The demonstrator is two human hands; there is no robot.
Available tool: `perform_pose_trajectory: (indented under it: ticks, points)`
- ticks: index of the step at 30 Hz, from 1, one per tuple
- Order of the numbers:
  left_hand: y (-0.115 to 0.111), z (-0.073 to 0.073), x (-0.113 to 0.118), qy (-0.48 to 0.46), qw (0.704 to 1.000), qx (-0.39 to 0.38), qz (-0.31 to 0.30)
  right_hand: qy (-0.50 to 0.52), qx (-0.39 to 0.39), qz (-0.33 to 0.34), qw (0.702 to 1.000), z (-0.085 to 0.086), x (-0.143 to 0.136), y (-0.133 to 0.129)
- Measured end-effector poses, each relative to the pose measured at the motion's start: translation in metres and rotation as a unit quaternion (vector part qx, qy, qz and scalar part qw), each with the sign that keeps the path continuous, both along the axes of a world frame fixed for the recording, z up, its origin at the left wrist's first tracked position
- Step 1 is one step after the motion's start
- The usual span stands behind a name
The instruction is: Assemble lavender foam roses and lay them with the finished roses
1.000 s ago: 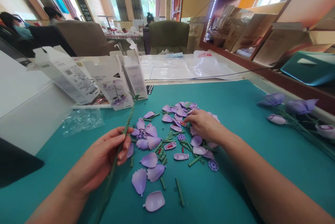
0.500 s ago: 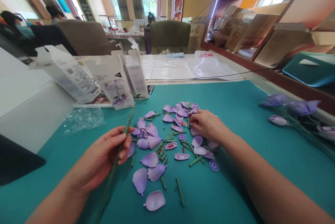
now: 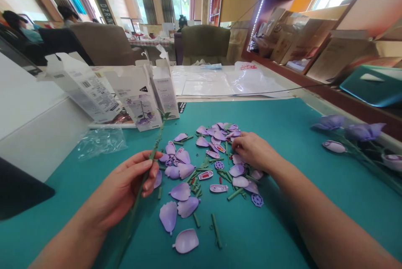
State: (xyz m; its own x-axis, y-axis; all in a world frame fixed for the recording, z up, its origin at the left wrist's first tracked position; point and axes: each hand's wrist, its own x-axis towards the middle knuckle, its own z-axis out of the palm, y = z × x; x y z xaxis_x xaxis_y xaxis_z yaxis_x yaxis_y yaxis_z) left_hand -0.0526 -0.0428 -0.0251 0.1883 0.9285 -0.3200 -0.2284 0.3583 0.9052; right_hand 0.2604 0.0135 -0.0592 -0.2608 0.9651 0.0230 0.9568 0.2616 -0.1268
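Left hand (image 3: 127,179), fingers closed round one green stem (image 3: 158,137), stem slanting above teal surface (image 3: 266,120), right hand (image 3: 255,151) at loose purple petals (image 3: 168,215), fingers bunched, cannot tell if holding, boxes (image 3: 133,101) behind.

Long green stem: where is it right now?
In the head view, the long green stem is left of centre, held in the left hand, its leafy tip showing against the narrow white box.

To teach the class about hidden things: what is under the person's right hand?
Purple petals show beside the right hand; what lies directly beneath its palm is covered.
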Motion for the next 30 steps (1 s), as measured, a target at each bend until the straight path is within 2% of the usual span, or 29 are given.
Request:
perform_pose_trajectory:
  ticks: [3,5,7,9,17,26,30]
  points:
    - [0.000,-0.002,0.000,-0.001,1.000,-0.003,0.004,0.040,0.020,0.022,0.999,0.001,-0.010,-0.001]
    - [0.000,-0.002,-0.001,-0.005,1.000,-0.005,-0.001,0.063,0.039,0.068,0.995,-0.001,-0.022,-0.001]
    - [0.000,-0.002,-0.001,-0.010,1.000,-0.004,-0.006,0.050,0.044,0.124,0.990,-0.004,-0.033,-0.001]
    - [0.000,-0.002,-0.002,-0.013,1.000,0.001,-0.006,0.023,0.041,0.151,0.987,-0.008,-0.040,0.001]
    - [-0.001,-0.002,-0.001,-0.013,1.000,0.007,-0.014,0.005,0.055,0.100,0.993,-0.012,-0.035,0.012]
    - [-0.001,-0.004,-0.001,-0.011,1.000,0.006,-0.024,-0.085,0.072,0.157,0.981,0.001,-0.060,0.019]
    - [-0.002,-0.002,0.000,-0.009,1.000,0.003,-0.021,-0.097,0.064,0.159,0.980,0.002,-0.063,0.022]
